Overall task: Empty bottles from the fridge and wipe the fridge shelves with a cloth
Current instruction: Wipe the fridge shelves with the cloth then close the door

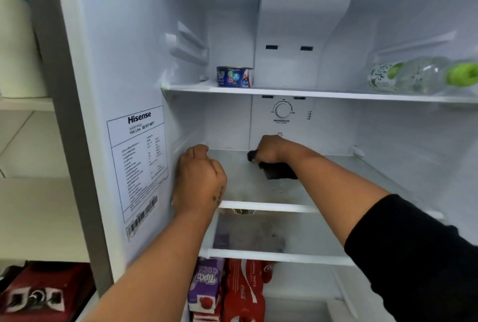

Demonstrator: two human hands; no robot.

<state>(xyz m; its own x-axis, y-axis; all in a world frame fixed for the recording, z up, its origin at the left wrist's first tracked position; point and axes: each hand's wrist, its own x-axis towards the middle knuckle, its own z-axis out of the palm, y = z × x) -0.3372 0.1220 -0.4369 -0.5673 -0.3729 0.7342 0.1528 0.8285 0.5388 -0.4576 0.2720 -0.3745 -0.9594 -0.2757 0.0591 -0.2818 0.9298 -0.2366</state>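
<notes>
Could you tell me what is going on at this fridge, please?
A person appears to be wiping the middle shelf of the open fridge. The right hand grips a dark cloth near the back of that shelf; the left hand is curled in a fist at its left side, holding nothing visible. Clear bottles with green caps lie on the top shelf, not yet removed; a can stands there too.

The top shelf point(284, 93), across the upper middle of the frame, carries a blue can point(234, 76) left of centre and clear bottles point(419, 73) lying on their sides at the right edge. On the stained middle shelf point(245, 187), centre frame, a dark cloth point(280, 170) lies near the back under the right hand point(269, 149). The lower shelf point(271, 255) has smudged glass.
</notes>
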